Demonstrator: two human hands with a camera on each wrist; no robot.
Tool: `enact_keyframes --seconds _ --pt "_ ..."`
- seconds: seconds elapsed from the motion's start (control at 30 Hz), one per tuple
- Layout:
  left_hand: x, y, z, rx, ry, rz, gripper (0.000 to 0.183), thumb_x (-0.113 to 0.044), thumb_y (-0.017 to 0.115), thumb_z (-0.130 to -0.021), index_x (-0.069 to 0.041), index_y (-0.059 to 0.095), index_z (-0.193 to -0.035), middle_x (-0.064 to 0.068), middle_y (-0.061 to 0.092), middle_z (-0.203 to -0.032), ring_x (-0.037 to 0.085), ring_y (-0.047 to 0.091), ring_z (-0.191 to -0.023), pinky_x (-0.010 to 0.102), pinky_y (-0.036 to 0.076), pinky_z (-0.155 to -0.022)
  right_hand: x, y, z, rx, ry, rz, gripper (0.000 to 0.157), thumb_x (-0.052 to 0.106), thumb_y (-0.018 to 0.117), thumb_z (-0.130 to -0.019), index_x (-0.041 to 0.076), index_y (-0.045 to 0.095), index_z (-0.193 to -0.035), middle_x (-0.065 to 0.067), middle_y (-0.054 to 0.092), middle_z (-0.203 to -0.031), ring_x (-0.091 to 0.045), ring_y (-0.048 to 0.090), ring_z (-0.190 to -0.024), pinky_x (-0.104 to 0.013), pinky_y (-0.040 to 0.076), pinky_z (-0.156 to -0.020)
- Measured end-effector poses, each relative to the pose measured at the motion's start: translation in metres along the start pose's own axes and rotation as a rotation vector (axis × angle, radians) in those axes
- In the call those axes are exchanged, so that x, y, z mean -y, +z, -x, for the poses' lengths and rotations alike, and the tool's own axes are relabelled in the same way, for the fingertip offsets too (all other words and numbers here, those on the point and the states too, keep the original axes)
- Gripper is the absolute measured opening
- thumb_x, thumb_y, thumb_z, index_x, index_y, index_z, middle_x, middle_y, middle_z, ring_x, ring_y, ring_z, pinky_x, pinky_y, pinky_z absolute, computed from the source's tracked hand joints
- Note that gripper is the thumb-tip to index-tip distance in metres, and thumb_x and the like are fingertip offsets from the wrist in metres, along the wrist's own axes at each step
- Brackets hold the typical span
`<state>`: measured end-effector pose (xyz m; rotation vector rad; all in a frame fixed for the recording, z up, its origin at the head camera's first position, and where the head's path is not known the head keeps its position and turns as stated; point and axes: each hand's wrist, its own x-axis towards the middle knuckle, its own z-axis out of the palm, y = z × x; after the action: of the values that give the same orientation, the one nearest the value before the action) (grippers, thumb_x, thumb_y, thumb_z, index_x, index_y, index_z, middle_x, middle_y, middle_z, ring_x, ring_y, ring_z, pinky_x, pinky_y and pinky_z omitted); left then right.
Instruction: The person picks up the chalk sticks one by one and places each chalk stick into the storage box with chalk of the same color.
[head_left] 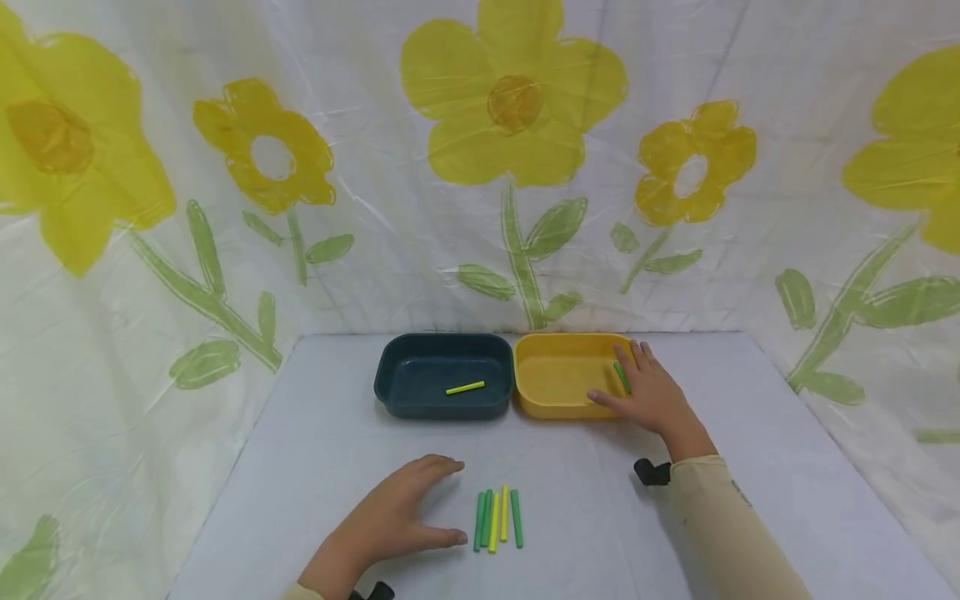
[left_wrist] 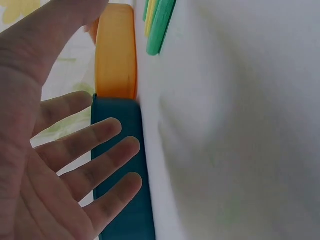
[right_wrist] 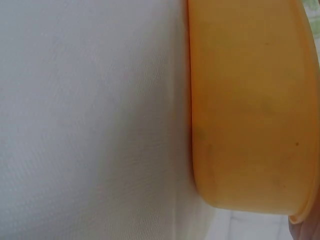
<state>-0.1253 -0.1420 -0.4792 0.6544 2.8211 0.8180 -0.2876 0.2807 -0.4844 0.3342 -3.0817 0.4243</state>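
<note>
My left hand (head_left: 393, 517) is spread just left of a loose row of thin sticks on the table, touching none of them. In that row are green sticks (head_left: 517, 518) and yellow sticks (head_left: 504, 513), lying roughly side by side. My right hand (head_left: 648, 396) is over the right end of the yellow tray (head_left: 573, 410), fingers apart. Beneath it a green stick (head_left: 622, 377) leans in the tray, partly near the palm. One yellow stick (head_left: 465, 387) lies in the dark teal tray (head_left: 444, 411). The left wrist view shows the left fingers (left_wrist: 95, 172) straight and empty.
Both trays stand side by side at the back of the white table (head_left: 315, 450). Behind them hangs a white curtain (head_left: 367, 275) printed with yellow flowers. In the right wrist view the yellow tray's side wall (right_wrist: 250, 110) fills the right part.
</note>
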Motion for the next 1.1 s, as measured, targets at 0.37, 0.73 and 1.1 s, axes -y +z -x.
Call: enact_keyframes --seconds 0.37,0.73,1.1 --pt "-0.004 0.012 -0.006 0.049 0.032 0.018 0.076 -0.068 0.076 -0.07 -0.035 0.056 -0.136 -0.02 0.057 -0.133 0.01 0.053 -0.128 0.044 0.047 -0.106 -0.004 0.007 -0.007 -0.008 -0.01 0.018 0.121 0.091 0.044 -0.073 0.015 0.008 -0.159 -0.02 0.006 -0.164 -0.043 0.005 -0.151 -0.066 0.018 -0.116" --pt "-0.004 0.017 -0.01 0.088 0.076 -0.01 0.079 -0.064 0.077 -0.072 -0.03 0.053 -0.139 -0.016 0.056 -0.137 0.012 0.051 -0.129 0.044 0.045 -0.107 -0.006 0.012 -0.008 0.007 -0.006 0.006 0.124 0.09 0.044 -0.074 0.01 0.0 -0.159 -0.02 -0.003 -0.165 -0.042 0.002 -0.151 -0.064 0.017 -0.117" --pt "-0.002 0.024 -0.021 0.119 0.06 -0.084 0.09 -0.071 0.078 -0.063 -0.035 0.05 -0.141 -0.019 0.056 -0.13 0.005 0.05 -0.116 0.038 0.048 -0.104 -0.008 0.018 -0.009 0.001 -0.014 0.02 0.13 0.091 0.044 -0.073 0.004 -0.006 -0.156 -0.017 -0.009 -0.165 -0.036 -0.004 -0.153 -0.059 0.015 -0.12"
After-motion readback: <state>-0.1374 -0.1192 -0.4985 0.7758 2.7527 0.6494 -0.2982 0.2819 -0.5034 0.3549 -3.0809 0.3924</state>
